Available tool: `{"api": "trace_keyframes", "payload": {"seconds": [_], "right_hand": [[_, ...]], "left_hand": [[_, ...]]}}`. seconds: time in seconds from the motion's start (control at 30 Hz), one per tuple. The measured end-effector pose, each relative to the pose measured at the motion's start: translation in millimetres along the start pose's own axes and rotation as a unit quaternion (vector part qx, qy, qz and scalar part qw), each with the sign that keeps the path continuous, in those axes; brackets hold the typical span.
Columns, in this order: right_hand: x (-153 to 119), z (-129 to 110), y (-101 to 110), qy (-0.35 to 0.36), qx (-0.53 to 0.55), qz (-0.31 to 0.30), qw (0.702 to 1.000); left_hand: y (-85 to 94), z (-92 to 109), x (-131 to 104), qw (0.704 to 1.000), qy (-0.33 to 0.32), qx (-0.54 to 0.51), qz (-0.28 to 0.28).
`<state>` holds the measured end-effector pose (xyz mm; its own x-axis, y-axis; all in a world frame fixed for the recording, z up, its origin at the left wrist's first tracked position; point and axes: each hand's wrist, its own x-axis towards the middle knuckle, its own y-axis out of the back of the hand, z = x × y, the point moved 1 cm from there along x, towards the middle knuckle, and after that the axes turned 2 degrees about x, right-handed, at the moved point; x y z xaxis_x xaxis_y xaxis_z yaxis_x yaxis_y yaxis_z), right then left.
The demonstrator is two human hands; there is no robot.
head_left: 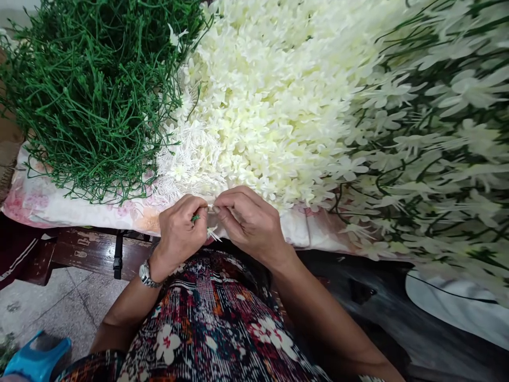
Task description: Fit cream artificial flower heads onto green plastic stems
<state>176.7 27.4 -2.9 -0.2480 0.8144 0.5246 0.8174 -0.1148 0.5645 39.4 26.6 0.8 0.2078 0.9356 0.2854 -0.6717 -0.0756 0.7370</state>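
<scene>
My two hands are close together at the table's front edge, fingertips almost touching. My left hand, with a watch on its wrist, is closed round a green plastic stem, mostly hidden by the fingers. White thread-like stamens stick out below, between the hands. My right hand pinches with thumb and forefinger at a tiny whitish piece that spans both fingertips; its exact kind is too small to tell. Just beyond the hands lie a heap of white stamens and a large pile of cream artificial petals.
A tall heap of green plastic stems fills the back left. Assembled white flowers on stems cover the right side. A flowered cloth covers the table. A blue stool stands on the floor at lower left.
</scene>
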Motion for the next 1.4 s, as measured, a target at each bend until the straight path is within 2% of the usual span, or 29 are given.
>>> {"api": "trace_keyframes", "payload": {"seconds": [0.2,0.4,0.6,0.67,0.83,0.93,1.1,1.23,1.4], "right_hand": [[-4.1,2.1,10.3,-0.033,0.013,0.042,0.998],[-7.5,3.0,12.9,-0.042,0.037,0.055,0.997],[-10.2,2.3,13.8,-0.066,0.061,0.065,0.994],[-12.2,1.6,17.1,-0.079,0.071,0.089,0.990],[-22.5,1.0,35.0,-0.118,0.096,0.201,0.968],[-31.8,4.0,47.2,-0.129,0.053,0.222,0.965],[-47.1,14.1,60.3,-0.144,-0.010,0.238,0.961],[-52.4,17.5,64.7,-0.139,-0.072,0.216,0.964],[-54.4,18.8,67.6,-0.119,-0.112,0.197,0.967]], "left_hand": [[-5.0,2.6,-0.4,0.994,-0.017,0.101,-0.049],[-3.3,8.7,0.2,0.998,-0.031,0.050,-0.029],[-7.3,11.3,2.6,0.995,-0.055,0.062,-0.052],[-8.7,11.9,2.6,0.993,-0.060,0.081,-0.059],[-9.9,16.6,1.5,0.978,-0.090,0.163,-0.099],[-9.5,17.2,0.8,0.976,-0.089,0.170,-0.099],[-8.6,15.9,1.7,0.984,-0.088,0.138,-0.064],[-7.2,29.6,4.8,0.981,-0.109,0.141,-0.072],[-18.6,61.8,11.0,0.962,-0.170,0.160,-0.143]]}}
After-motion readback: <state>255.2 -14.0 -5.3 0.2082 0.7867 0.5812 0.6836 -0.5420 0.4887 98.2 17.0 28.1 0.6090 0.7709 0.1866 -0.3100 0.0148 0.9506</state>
